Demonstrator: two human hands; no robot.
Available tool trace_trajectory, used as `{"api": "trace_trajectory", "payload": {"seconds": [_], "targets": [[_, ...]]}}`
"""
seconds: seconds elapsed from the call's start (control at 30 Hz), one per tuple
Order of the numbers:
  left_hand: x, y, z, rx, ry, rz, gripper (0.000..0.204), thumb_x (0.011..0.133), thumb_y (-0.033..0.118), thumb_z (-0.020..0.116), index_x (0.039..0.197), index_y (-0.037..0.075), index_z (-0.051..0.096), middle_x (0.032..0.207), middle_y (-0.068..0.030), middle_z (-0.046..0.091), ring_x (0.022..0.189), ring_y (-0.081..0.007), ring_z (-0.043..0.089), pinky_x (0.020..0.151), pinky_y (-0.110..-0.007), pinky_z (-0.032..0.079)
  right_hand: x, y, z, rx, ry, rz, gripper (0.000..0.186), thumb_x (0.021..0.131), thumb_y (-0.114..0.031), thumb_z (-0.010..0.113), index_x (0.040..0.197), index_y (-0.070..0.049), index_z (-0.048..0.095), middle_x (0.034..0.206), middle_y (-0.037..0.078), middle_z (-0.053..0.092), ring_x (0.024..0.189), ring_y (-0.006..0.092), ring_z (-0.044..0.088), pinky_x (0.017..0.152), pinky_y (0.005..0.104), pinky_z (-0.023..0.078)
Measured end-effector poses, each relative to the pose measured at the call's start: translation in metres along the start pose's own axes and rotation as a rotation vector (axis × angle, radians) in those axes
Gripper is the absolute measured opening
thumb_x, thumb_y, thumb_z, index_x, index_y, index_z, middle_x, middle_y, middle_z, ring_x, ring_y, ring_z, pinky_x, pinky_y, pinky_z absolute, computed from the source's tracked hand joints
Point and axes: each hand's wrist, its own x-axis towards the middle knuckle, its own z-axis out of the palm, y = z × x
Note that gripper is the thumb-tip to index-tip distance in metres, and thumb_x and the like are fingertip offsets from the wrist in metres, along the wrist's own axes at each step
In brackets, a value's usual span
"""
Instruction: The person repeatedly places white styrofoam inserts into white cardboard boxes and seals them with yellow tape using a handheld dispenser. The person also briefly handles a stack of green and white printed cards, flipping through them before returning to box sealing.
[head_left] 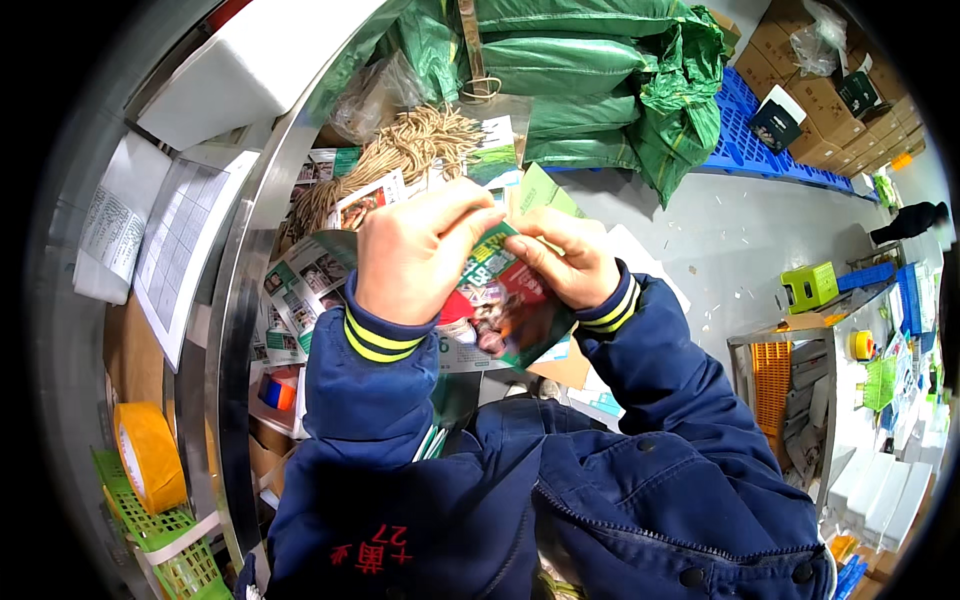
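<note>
Between my two hands a glossy green, red and white printed sheet (490, 310) is held up in front of my body. My left hand (412, 250) has its fingers curled around the sheet's upper left edge. My right hand (572, 258) pinches the upper right edge between thumb and fingers. Whether the sheet is single or folded, I cannot tell. Just beyond my left hand lies a heap of tan twisted cords (425, 145) on more printed sheets (300, 290). A light green piece (545, 190) shows behind my right hand.
Stuffed green woven sacks (560, 75) are stacked ahead. A metal frame edge (235, 330) runs along my left, beside a yellow tape roll (150, 458) and a green basket (180, 550). Cartons (815, 100), a green stool (810, 287) and a cluttered table (865, 400) stand right.
</note>
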Motion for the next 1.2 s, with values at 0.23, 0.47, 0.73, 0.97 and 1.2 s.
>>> {"api": "trace_trajectory", "payload": {"seconds": [0.23,0.47,0.73,0.97,1.2], "targets": [[0.004,-0.012,-0.012,0.047,0.258,-0.074,0.007,0.080,0.000,0.065,0.084,-0.004,0.061,0.071,-0.0051,0.061,0.066,-0.0079,0.055,0.062,-0.022,0.044,-0.114,0.102,-0.047,-0.364,-0.215,0.300,0.010,0.086,-0.010,0.060,0.087,-0.003,0.066,0.069,0.012,0.061,0.066,0.0262,0.061,0.059,0.0319,0.047],[0.008,-0.005,0.024,-0.015,0.146,0.084,0.018,0.073,0.018,0.072,0.087,0.008,0.066,0.074,-0.0102,0.065,0.064,-0.0241,0.064,0.057,-0.029,0.048,-0.030,0.009,-0.005,-0.173,0.146,0.125,0.017,0.083,-0.009,0.063,0.097,0.000,0.058,0.079,0.014,0.060,0.067,0.0241,0.059,0.065,0.0282,0.046],[-0.005,-0.001,0.003,-0.194,-0.342,-0.087,0.024,0.069,0.005,0.072,0.087,-0.004,0.059,0.080,-0.0093,0.061,0.074,-0.0145,0.058,0.069,-0.027,0.045,-0.050,0.107,-0.029,0.663,0.161,0.444,0.022,0.095,-0.020,0.050,0.102,-0.001,0.058,0.092,0.004,0.063,0.081,0.0078,0.056,0.075,0.0245,0.046],[-0.018,-0.032,0.022,-0.342,-0.421,-0.355,0.030,0.075,0.003,0.068,0.099,0.000,0.049,0.104,-0.0082,0.056,0.092,-0.0132,0.054,0.082,-0.028,0.043,-0.078,0.046,0.055,1.160,0.136,0.780,0.030,0.094,-0.024,0.051,0.113,-0.002,0.055,0.103,0.006,0.061,0.090,0.0114,0.056,0.082,0.0268,0.045],[-0.023,-0.058,0.031,-0.488,-0.284,-0.536,0.035,0.076,-0.003,0.066,0.107,-0.005,0.052,0.093,-0.0075,0.062,0.084,-0.0093,0.059,0.075,-0.023,0.047,-0.069,0.030,-0.027,1.004,-0.351,0.951,0.037,0.092,-0.024,0.055,0.120,0.000,0.052,0.109,0.008,0.060,0.095,0.0114,0.055,0.085,0.0268,0.044]]}}
